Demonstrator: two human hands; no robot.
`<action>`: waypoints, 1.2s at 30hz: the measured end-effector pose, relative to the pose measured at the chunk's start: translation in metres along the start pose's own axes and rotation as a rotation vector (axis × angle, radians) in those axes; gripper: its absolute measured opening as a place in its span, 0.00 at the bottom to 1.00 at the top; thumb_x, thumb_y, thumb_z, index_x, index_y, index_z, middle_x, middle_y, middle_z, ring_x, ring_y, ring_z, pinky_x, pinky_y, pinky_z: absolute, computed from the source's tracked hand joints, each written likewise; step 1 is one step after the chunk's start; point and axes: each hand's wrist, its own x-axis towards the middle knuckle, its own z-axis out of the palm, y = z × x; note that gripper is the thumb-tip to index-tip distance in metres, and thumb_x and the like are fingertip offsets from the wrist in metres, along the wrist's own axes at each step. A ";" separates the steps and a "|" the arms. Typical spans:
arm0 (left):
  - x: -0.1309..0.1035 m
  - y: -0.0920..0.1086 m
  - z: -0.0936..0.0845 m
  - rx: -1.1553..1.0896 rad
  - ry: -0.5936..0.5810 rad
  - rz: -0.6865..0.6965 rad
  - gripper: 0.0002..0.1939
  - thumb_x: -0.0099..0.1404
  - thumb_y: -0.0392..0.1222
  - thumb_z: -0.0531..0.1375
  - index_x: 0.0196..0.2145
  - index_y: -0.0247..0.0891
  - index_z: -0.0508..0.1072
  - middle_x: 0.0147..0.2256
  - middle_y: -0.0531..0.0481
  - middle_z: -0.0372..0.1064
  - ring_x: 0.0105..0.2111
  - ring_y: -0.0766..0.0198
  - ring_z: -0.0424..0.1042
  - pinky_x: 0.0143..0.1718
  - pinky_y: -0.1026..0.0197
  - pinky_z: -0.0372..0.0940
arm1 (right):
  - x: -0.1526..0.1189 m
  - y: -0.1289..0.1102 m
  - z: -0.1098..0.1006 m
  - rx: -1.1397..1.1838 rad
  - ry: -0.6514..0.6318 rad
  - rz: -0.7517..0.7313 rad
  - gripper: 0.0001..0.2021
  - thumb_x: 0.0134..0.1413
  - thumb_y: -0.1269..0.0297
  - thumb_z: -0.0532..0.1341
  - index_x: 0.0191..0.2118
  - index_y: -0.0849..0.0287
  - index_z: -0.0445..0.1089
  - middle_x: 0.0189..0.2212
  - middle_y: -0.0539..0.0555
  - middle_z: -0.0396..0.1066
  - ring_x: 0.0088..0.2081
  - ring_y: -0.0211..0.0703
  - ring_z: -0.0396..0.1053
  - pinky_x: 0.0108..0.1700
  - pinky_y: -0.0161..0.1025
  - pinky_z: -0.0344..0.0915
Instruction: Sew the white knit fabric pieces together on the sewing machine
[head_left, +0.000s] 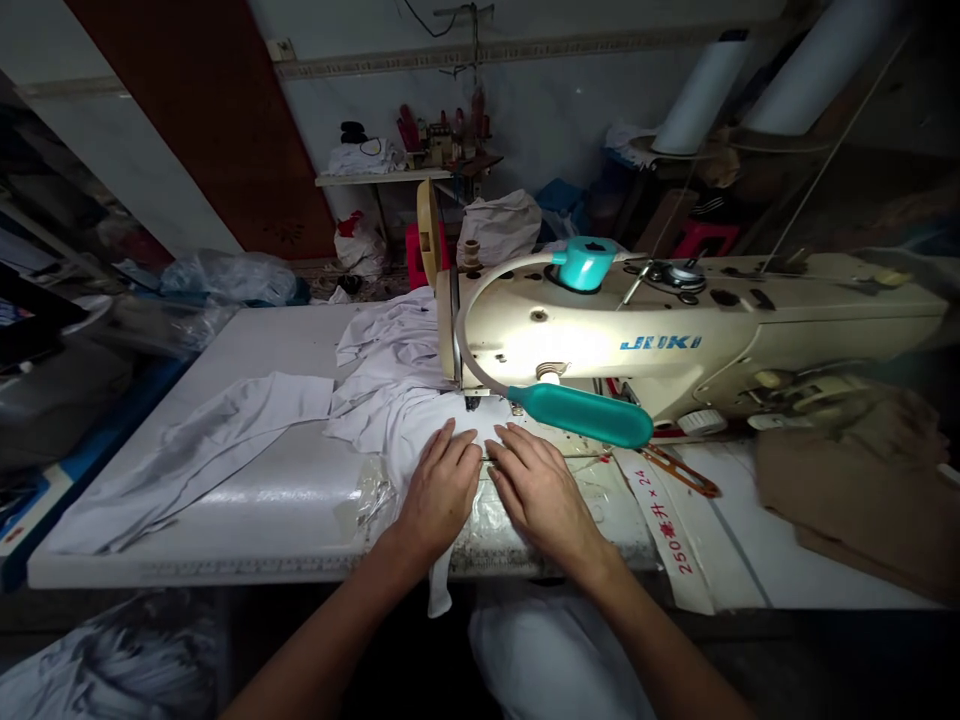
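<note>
Some white cloth (414, 425) lies partly hidden beneath the left hand (444, 485).

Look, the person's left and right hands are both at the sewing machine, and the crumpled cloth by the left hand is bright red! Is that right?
Not quite: the crumpled cloth by the left hand is white, as the head view shows. The left and right hand are both at the sewing machine.
</note>
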 end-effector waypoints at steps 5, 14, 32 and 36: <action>0.006 -0.006 -0.002 -0.031 -0.037 -0.012 0.11 0.74 0.33 0.55 0.50 0.37 0.72 0.60 0.40 0.71 0.70 0.43 0.58 0.69 0.40 0.61 | 0.001 0.001 -0.002 -0.027 -0.044 0.017 0.21 0.75 0.60 0.54 0.67 0.55 0.66 0.68 0.59 0.64 0.69 0.56 0.60 0.68 0.56 0.61; 0.020 -0.019 -0.003 -0.051 -0.097 -0.034 0.10 0.75 0.38 0.55 0.51 0.38 0.70 0.62 0.41 0.69 0.71 0.40 0.54 0.68 0.36 0.58 | -0.001 0.000 -0.006 0.048 -0.005 0.040 0.21 0.73 0.58 0.56 0.67 0.55 0.67 0.68 0.60 0.64 0.68 0.59 0.61 0.66 0.59 0.64; 0.016 -0.035 0.013 0.017 -0.022 0.065 0.13 0.76 0.46 0.52 0.52 0.41 0.69 0.57 0.39 0.73 0.64 0.39 0.66 0.66 0.34 0.60 | -0.113 0.147 -0.135 -0.397 0.324 0.356 0.23 0.73 0.56 0.55 0.65 0.63 0.66 0.68 0.66 0.63 0.68 0.58 0.62 0.68 0.57 0.62; 0.018 -0.025 0.004 0.016 -0.054 0.029 0.11 0.75 0.42 0.52 0.50 0.40 0.71 0.56 0.38 0.75 0.64 0.41 0.67 0.66 0.35 0.60 | -0.116 0.156 -0.130 -0.385 0.296 0.348 0.22 0.74 0.53 0.53 0.62 0.62 0.68 0.63 0.66 0.69 0.66 0.59 0.65 0.67 0.58 0.63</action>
